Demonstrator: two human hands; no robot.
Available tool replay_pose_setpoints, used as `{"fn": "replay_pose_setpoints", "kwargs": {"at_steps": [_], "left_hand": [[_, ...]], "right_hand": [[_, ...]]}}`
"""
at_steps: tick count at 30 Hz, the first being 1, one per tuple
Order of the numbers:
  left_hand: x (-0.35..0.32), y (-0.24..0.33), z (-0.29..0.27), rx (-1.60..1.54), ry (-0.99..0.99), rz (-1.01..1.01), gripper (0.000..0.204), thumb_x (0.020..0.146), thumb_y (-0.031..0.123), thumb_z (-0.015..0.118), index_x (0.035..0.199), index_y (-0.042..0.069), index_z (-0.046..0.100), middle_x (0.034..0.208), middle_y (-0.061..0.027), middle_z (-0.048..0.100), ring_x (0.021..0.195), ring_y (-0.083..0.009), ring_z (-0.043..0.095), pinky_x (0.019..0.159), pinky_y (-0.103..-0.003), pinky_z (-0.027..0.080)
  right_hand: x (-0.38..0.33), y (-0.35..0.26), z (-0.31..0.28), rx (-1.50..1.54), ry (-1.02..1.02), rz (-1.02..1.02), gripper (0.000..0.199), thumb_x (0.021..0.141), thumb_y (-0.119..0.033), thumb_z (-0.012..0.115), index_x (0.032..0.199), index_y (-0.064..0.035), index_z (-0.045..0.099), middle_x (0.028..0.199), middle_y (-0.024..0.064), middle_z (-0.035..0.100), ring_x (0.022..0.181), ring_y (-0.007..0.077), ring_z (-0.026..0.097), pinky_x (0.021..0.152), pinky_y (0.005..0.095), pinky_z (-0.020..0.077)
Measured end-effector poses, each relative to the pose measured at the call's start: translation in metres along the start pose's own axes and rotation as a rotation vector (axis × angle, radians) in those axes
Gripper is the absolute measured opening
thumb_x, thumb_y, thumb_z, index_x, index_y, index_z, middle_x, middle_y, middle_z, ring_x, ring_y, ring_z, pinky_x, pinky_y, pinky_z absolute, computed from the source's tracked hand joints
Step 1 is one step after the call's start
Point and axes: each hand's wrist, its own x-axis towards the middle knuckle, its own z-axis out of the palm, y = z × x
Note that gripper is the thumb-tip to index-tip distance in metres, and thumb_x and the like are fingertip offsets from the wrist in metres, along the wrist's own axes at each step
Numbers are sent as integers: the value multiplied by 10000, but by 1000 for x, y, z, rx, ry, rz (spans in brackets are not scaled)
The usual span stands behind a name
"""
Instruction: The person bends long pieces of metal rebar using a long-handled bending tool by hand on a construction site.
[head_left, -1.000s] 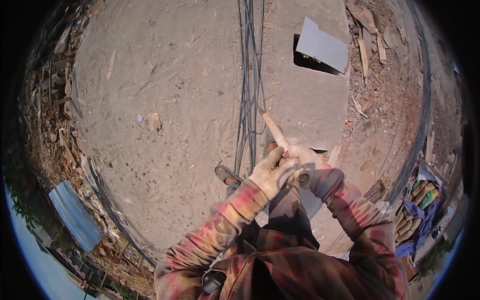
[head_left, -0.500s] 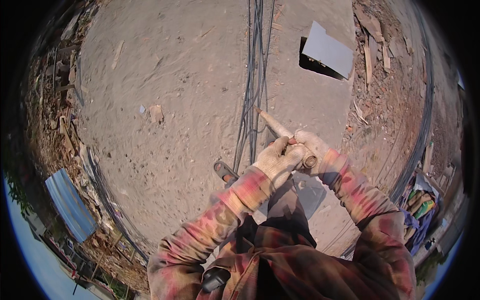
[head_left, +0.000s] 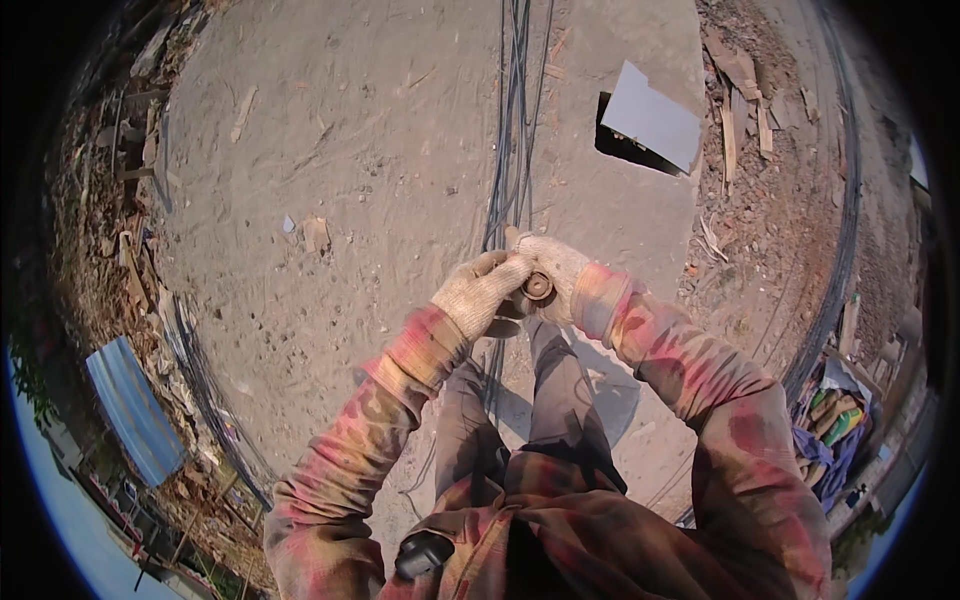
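Both of my hands wear pale knitted gloves and meet in front of me above the ground. My left hand [head_left: 483, 291] and my right hand [head_left: 556, 270] are closed around a short wooden tool handle [head_left: 537, 287], whose round rusty end faces the camera. Only the butt and a small tip of the handle show past the gloves. A bundle of long dark steel rods [head_left: 512, 150] lies on the sandy ground and runs away from my hands toward the top of the view.
A grey sheet [head_left: 652, 118] partly covers a dark square hole in a concrete slab. Wood scraps [head_left: 738, 110] lie at the right. More curved rods [head_left: 838, 260] edge the right side, a blue sheet [head_left: 130, 410] lies at the lower left.
The handle was pointing up and to the left with its length visible; now it points toward the camera, end on. My hands have shifted slightly left and closer together.
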Motion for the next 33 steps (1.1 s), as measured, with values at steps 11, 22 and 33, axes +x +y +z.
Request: {"fn": "replay_pose_setpoints", "kwargs": {"at_steps": [11, 22, 33], "left_hand": [[-21, 54, -117, 350, 164, -194, 473, 786, 214, 657, 1203, -4, 597, 986, -147, 683, 820, -241, 697, 673, -356, 594], [22, -25, -95, 831, -218, -373, 776, 675, 214, 767, 1359, 35, 445, 1062, -111, 641, 816, -181, 616, 615, -306, 522], [88, -175, -138, 483, 108, -345, 706, 825, 278, 647, 1441, 48, 391, 1304, -191, 565, 1093, -267, 610, 920, -352, 495]], "right_hand": [[131, 35, 122, 57, -28, -114, 209, 947, -198, 484, 1063, -31, 532, 948, 119, 586, 898, 234, 610, 733, 345, 523], [128, 132, 35, 325, 228, -144, 318, 915, -267, 518, 1144, -47, 536, 987, 143, 604, 862, 291, 623, 650, 431, 508], [47, 184, -122, 197, 213, -65, 204, 863, -223, 591, 973, -60, 534, 684, 60, 561, 483, 218, 566, 385, 355, 452]]}}
